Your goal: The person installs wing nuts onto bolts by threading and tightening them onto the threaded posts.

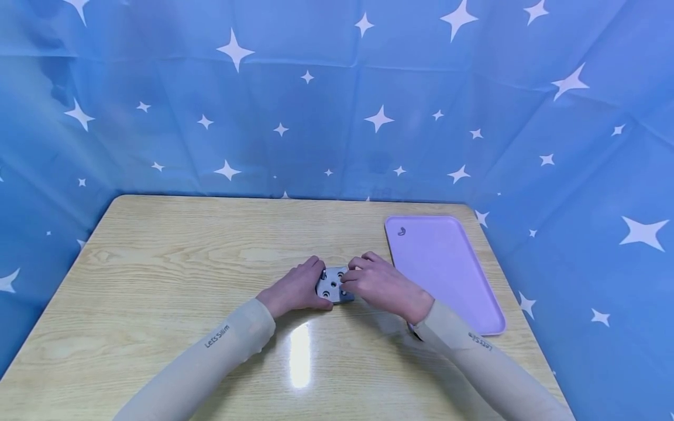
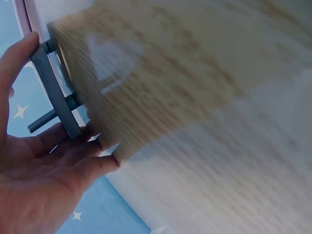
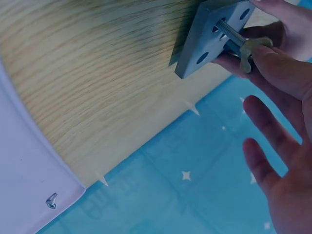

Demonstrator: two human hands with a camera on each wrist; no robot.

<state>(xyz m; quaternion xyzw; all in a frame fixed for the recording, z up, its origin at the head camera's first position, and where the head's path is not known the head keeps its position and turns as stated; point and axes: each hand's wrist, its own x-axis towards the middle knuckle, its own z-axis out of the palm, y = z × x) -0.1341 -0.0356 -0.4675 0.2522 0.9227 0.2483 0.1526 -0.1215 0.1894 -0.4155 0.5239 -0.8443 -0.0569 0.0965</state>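
A grey metal plate (image 1: 333,285) with several round holes is at the middle of the table, its side edge gripped between the thumb and fingers of my left hand (image 1: 299,286). Seen edge-on in the left wrist view, a threaded bolt (image 2: 44,120) passes through the plate and sticks out bare. My right hand (image 1: 381,285) is over the plate's right side. In the right wrist view, its thumb and a finger pinch a brass-coloured wing nut (image 3: 253,51) at the end of a threaded bolt (image 3: 230,32) standing from the plate. The other right fingers are spread apart from the plate.
A purple tray (image 1: 447,275) lies on the wooden table (image 1: 210,245) to the right, with the right forearm over its near edge. A small curved metallic-looking shape (image 1: 402,231) shows in its far left corner. A blue star-patterned curtain (image 1: 316,105) stands behind the table.
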